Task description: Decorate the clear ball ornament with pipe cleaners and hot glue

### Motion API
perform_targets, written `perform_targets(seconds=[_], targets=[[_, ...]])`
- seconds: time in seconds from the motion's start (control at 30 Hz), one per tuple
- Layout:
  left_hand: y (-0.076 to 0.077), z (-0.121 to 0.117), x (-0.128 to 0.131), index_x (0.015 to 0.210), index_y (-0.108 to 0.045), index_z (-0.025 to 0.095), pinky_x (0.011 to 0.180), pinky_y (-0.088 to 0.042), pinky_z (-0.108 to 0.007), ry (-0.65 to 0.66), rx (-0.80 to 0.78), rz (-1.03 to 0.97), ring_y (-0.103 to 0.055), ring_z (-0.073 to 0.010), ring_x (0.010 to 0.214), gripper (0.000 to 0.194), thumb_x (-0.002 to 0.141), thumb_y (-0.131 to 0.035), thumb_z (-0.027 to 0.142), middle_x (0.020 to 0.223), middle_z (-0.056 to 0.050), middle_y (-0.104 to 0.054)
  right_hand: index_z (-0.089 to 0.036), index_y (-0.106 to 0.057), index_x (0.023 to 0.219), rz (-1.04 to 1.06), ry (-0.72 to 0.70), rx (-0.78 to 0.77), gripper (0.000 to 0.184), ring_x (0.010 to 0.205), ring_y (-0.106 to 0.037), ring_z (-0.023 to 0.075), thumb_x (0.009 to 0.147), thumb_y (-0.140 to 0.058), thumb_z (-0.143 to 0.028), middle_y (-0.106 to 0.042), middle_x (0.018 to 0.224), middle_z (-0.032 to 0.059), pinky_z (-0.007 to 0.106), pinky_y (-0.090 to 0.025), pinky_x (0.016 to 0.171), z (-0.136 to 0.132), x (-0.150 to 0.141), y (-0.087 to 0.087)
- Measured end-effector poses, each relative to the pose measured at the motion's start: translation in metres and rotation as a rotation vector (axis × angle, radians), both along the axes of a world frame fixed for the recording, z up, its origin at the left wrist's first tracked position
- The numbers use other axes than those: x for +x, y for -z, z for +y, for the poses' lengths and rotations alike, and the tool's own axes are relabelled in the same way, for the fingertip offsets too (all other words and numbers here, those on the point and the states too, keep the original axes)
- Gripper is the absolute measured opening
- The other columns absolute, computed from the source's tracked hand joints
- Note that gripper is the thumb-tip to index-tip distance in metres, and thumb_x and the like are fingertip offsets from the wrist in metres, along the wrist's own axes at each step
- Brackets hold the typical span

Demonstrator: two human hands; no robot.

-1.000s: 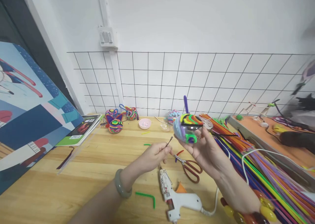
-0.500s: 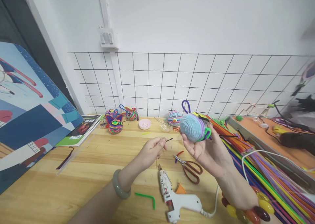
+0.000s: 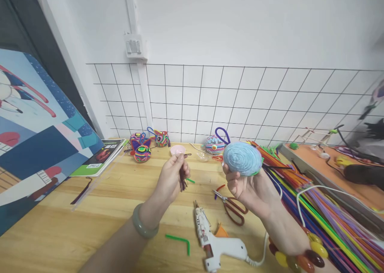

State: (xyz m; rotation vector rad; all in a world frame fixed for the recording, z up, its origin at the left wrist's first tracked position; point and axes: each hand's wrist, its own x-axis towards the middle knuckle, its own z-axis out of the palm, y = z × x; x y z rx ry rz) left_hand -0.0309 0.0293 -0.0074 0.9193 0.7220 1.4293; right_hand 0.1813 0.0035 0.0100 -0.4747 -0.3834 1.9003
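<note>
I am seeing the bench (image 3: 54, 241) filling the lower view, with the glue gun (image 3: 214, 244) lying on it near 6 o'clock. My right hand (image 3: 255, 195) is reaching in at 4 o'clock, its fingers cradling the blue ball (image 3: 242, 158) above the bench, also at 4. The scissors (image 3: 224, 198) are lying at 5. At 7, my left hand (image 3: 171, 177) is pinching the dark tassel (image 3: 183, 181) between its fingers.
</note>
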Motion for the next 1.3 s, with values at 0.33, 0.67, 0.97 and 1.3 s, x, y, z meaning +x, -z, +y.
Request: perform_targets(seconds=[0.33, 0.67, 0.97, 1.3], targets=[[-0.006, -0.015, 0.006, 0.081, -0.05, 0.016, 0.04, -0.016, -0.015, -0.043, 0.005, 0.008, -0.024, -0.0008, 0.04, 0.032, 0.074, -0.072, 0.039, 0.053, 0.011, -0.035, -0.009, -0.062, 0.095, 0.045, -0.086, 0.076, 0.019, 0.051, -0.057, 0.0088, 0.087, -0.047, -0.017, -0.066, 0.078, 0.0136, 0.019, -0.05, 0.051, 0.002, -0.003, 0.011], [-0.013, -0.036, 0.022, 0.078, -0.049, 0.017, 0.039, -0.012, -0.017, 0.175, -0.002, 0.041, -0.018, -0.0016, 0.04, 0.031, 0.078, -0.067, 0.041, 0.048, 0.012, -0.031, -0.01, -0.064, 0.093, -0.017, -0.171, 0.145, 0.017, 0.055, -0.058, 0.0095, 0.084, -0.059, -0.024, -0.07, 0.082, 0.012, 0.02, -0.051, 0.054, 0.001, -0.007, 0.018], [-0.011, -0.035, 0.018, 0.063, -0.041, 0.019, 0.038, -0.015, -0.019, 0.158, 0.021, 0.047, -0.017, -0.004, 0.036, 0.033, 0.085, -0.053, 0.041, 0.04, 0.01, -0.031, -0.009, -0.065, 0.09, -0.026, -0.173, 0.158, 0.016, 0.054, -0.058, 0.0083, 0.084, -0.059, -0.023, -0.07, 0.08, 0.0114, 0.02, -0.05, 0.055, -0.001, -0.009, 0.016], [-0.015, -0.05, 0.025, 0.079, -0.069, 0.017, 0.064, -0.044, -0.025, -0.032, 0.268, 0.399, -0.055, -0.0129, 0.066, 0.012, 0.072, -0.072, 0.026, 0.075, -0.003, -0.066, -0.011, -0.065, 0.085, -0.029, -0.218, 0.134, 0.036, 0.054, -0.061, 0.0113, 0.087, -0.058, -0.046, -0.07, 0.071, 0.0071, 0.022, -0.053, 0.055, -0.004, -0.019, 0.024]])
